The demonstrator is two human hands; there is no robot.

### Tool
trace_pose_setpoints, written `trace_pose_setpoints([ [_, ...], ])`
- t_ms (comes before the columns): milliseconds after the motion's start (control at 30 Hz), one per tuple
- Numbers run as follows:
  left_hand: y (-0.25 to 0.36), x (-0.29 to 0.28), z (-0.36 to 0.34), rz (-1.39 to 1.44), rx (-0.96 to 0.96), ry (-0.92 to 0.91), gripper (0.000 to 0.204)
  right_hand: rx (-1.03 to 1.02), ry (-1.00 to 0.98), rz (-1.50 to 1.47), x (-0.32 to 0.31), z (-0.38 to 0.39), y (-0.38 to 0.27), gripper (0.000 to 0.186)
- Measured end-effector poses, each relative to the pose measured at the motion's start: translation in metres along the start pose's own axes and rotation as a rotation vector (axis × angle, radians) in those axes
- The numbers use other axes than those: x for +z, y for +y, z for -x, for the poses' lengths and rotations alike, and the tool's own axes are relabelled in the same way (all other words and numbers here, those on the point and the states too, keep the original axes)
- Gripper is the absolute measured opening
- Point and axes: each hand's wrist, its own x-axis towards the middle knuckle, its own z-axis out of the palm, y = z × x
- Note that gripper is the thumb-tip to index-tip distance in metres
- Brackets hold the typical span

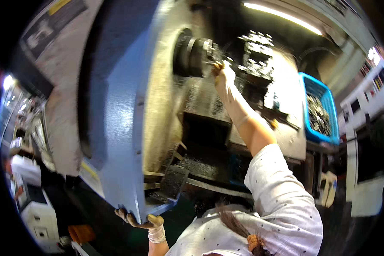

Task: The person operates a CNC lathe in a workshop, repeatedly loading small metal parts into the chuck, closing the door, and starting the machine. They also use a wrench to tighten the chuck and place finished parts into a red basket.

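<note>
My left hand [147, 222], in a glove with a pale cuff, has its fingers wrapped round the lower edge of a blue machine door [121, 119]. Stretched far forward, my gloved right hand [225, 77] is at the front of a round metal chuck [196, 55] inside the machine. Its fingers look bent together at the chuck's jaws. Whatever lies between them is too blurred and small to make out. Right of the chuck stands a tool block [258, 57] with shiny metal parts.
A blue plastic basket [303, 85] full of small metal pieces [318, 115] stands at the right of the machine. Metal chips [200, 166] cover the tray below the chuck. A lamp tube [283, 18] glows above. An orange container [82, 234] sits at the lower left.
</note>
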Motion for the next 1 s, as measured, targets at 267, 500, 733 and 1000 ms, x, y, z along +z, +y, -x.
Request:
trace_pose_setpoints([
  [267,0.006,0.005,-0.009,0.117,0.068,-0.025,0.053,-1.037,0.508,1.756,-0.224,0.077,-0.27,0.049],
  [500,0.019,0.001,-0.014,-0.087,0.047,0.044,0.064,-1.063,0.367,1.22,-0.342,0.168,-0.251,0.018],
  [733,0.033,0.011,-0.012,-0.034,-0.164,0.112,0.06,-0.175,-0.279,2.016,-0.444,0.164,-0.05,0.04],
  [1000,0.038,0.013,-0.014,-0.061,-0.165,0.09,0.06,0.132,-0.318,2.05,-0.467,0.105,-0.018,0.031],
])
